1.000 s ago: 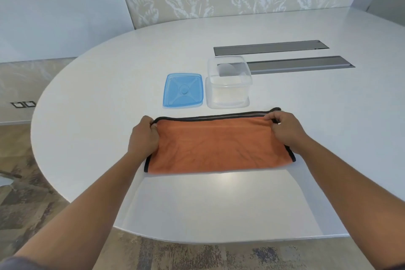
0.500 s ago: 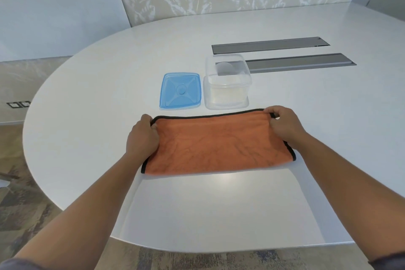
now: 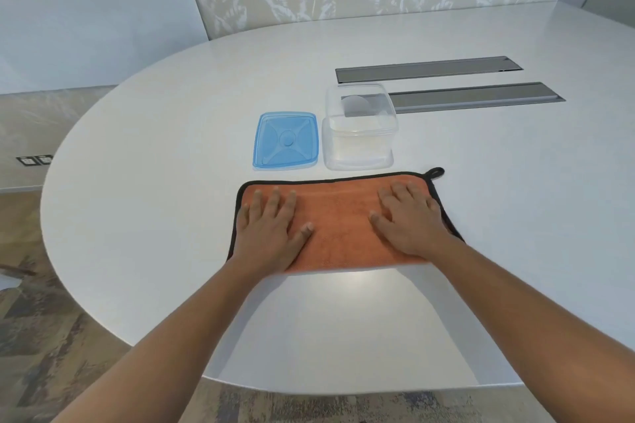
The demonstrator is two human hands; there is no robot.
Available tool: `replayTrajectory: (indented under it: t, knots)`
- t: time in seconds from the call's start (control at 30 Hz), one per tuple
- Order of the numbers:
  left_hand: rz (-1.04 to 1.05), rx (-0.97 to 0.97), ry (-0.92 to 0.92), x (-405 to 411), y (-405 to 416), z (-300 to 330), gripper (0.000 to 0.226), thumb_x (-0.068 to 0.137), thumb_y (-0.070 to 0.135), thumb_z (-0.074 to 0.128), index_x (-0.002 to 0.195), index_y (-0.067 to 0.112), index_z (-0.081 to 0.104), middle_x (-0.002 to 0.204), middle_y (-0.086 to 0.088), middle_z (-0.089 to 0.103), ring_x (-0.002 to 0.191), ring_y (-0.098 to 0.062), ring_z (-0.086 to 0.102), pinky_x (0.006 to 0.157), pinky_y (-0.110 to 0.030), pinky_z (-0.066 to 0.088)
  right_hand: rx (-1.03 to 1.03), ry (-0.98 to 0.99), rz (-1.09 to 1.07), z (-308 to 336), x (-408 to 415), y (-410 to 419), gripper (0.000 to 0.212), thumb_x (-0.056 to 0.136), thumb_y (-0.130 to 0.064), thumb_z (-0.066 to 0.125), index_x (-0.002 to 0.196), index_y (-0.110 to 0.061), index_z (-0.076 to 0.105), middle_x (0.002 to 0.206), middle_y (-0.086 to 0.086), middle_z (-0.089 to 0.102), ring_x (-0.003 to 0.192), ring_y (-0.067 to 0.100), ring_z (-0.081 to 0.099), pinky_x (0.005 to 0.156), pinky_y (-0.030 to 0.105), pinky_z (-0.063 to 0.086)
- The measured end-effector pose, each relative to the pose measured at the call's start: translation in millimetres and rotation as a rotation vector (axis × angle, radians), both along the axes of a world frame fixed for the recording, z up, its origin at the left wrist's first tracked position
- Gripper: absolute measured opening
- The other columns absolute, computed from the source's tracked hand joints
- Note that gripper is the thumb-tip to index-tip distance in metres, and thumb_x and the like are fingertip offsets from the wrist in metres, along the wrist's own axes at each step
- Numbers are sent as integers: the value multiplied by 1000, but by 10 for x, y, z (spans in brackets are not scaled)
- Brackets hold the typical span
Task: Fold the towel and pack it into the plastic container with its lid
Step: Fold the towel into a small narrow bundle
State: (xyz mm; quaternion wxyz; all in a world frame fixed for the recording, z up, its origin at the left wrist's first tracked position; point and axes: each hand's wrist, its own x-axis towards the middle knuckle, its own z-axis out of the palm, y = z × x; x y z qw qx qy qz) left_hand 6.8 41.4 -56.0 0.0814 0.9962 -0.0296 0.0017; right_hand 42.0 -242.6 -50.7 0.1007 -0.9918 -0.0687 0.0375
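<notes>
An orange towel (image 3: 338,216) with black trim lies folded in half on the white table, its hanging loop at the far right corner. My left hand (image 3: 269,228) presses flat on the towel's left part, fingers spread and straight. On the right part my right hand (image 3: 409,221) lies flat in the same way. Just beyond the towel stands a clear plastic container (image 3: 359,129), open and with nothing inside. Its blue lid (image 3: 286,140) lies flat on the table to the container's left.
The white oval table (image 3: 171,182) has two grey cable-slot covers (image 3: 427,69) behind the container. The rounded table edge runs close on the left and in front of me, with patterned floor below.
Both hands let go of the towel's far corners and now lie flat on top of it. The folded towel has settled flat, and its loop shows at the far right corner.
</notes>
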Motion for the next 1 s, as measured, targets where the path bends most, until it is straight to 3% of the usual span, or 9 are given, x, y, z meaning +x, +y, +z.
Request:
replayTrajectory:
  t: [0.1,0.27,0.33,0.4,0.47,0.53,0.63,0.77,1.0]
  knots:
    - [-35,43,54,-37,104,-99,88,83,91,3,159,48,-3,172,5,-1,157,-32,-9,123,-53,-5,-47,1,-19,-144,-74,-76,89,87,-81,5,161,-31,10,171,3,5,156,27,-2,122,51,3]
    - [-38,36,66,-42,192,-109,93,74,99,5,155,55,-7,172,6,-6,156,-32,-14,120,-56,-9,-52,-11,-103,-129,-114,-142,107,81,-90,3,162,-21,11,171,8,3,156,24,-5,122,48,2]
    - [-33,27,74,-40,193,-101,94,75,99,7,157,54,1,172,7,-2,157,-31,-11,121,-56,-8,-53,-4,-128,-116,-136,-142,110,81,-90,6,162,-16,10,171,10,2,156,24,-5,123,47,2]
    - [-7,-2,66,-23,168,-54,87,80,93,14,155,50,22,172,7,9,157,-31,-2,121,-58,-4,-64,1,-152,-83,-144,-120,109,84,-88,9,162,-11,10,171,12,3,156,26,-4,123,48,1]
    - [20,-20,12,18,107,26,74,85,83,20,142,42,44,167,5,26,156,-31,11,120,-60,0,-87,-27,-149,-41,-145,-58,103,88,-82,12,161,-8,14,170,14,8,156,29,0,124,48,1]
    - [-17,-32,-54,85,-1,92,68,89,77,20,136,36,50,165,5,32,155,-28,14,121,-59,2,-85,-90,-84,-9,-134,59,90,94,-72,16,161,-11,18,170,12,12,156,31,4,124,50,2]
    - [-184,-56,-31,191,-260,125,73,92,75,16,157,41,25,171,10,11,158,-20,-4,122,-57,-1,22,-92,65,47,-64,303,72,101,-57,22,162,-19,17,171,3,9,157,26,0,124,49,0]
    - [-299,0,47,250,-513,24,70,96,69,12,161,42,5,172,11,3,158,-24,-9,121,-62,-3,4,-21,196,27,19,462,62,105,-48,21,162,-24,15,172,-3,6,157,22,-2,124,48,1]
    - [-245,27,43,179,-336,-122,92,78,96,8,158,51,-1,171,12,-3,157,-23,-8,119,-61,-10,-46,-20,-69,-47,12,179,92,90,-79,12,162,-22,12,171,7,4,157,26,-2,123,49,-2]
